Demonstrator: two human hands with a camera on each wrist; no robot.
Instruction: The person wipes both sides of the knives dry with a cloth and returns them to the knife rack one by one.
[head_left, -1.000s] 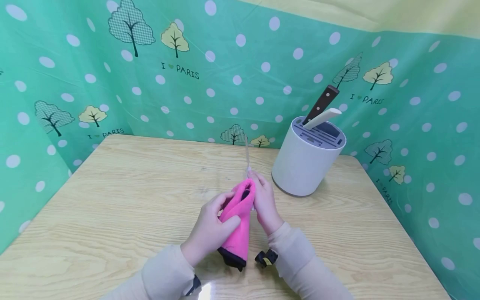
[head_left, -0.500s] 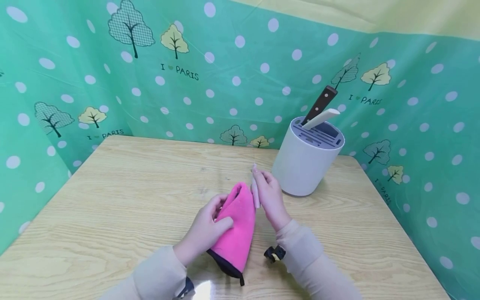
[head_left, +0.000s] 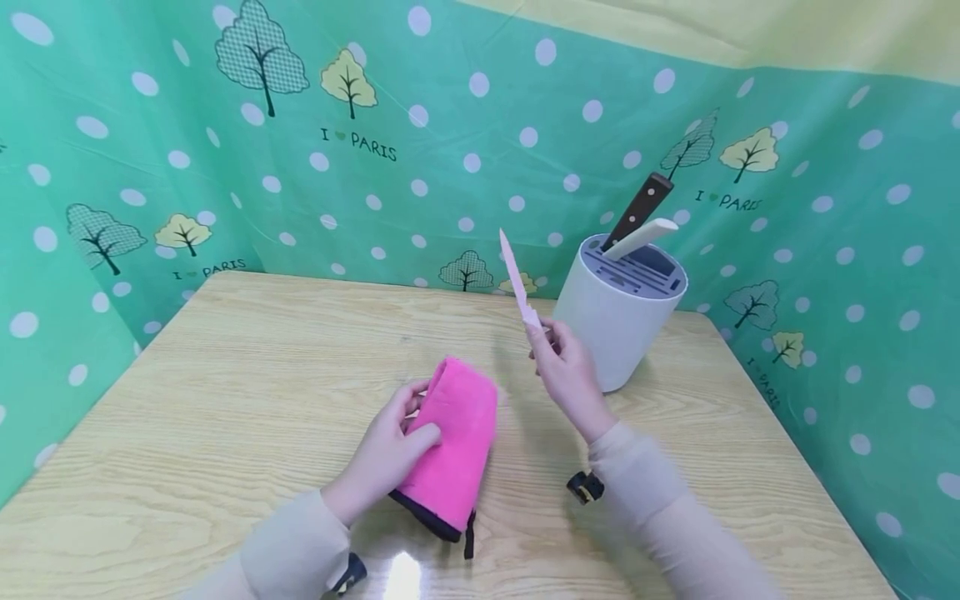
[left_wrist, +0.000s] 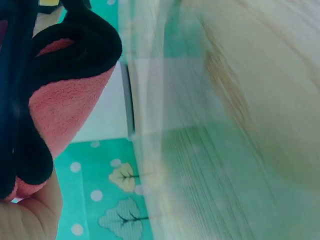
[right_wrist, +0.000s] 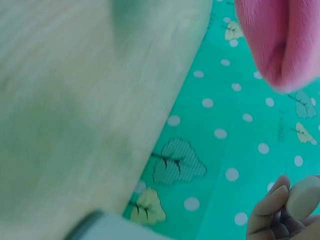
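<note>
My left hand (head_left: pixel 386 442) grips a folded pink cloth (head_left: pixel 457 442) with black edging, thumb over its front and fingers behind. The cloth's layered black edge (left_wrist: pixel 85 65) shows in the left wrist view. To the right, my right hand (head_left: pixel 566 371) holds a small knife (head_left: pixel 513 271) by its pale handle, the blade pointing up and away. Cloth and knife are apart. In the right wrist view the rounded handle end (right_wrist: pixel 305 197) sticks out of the curled fingers (right_wrist: pixel 267 212), and the cloth hangs at the upper right.
A white round knife block (head_left: pixel 618 325) stands just behind my right hand, at the table's back right. A dark-handled knife (head_left: pixel 641 208) and a white-handled one (head_left: pixel 645 237) stand in its slots. A green dotted curtain (head_left: pixel 420 192) borders the wooden table (head_left: pixel 262 367).
The knife has come away from the cloth: my right hand has moved right and raised it, its blade now plainly in view. My left hand has shifted left with the cloth.
</note>
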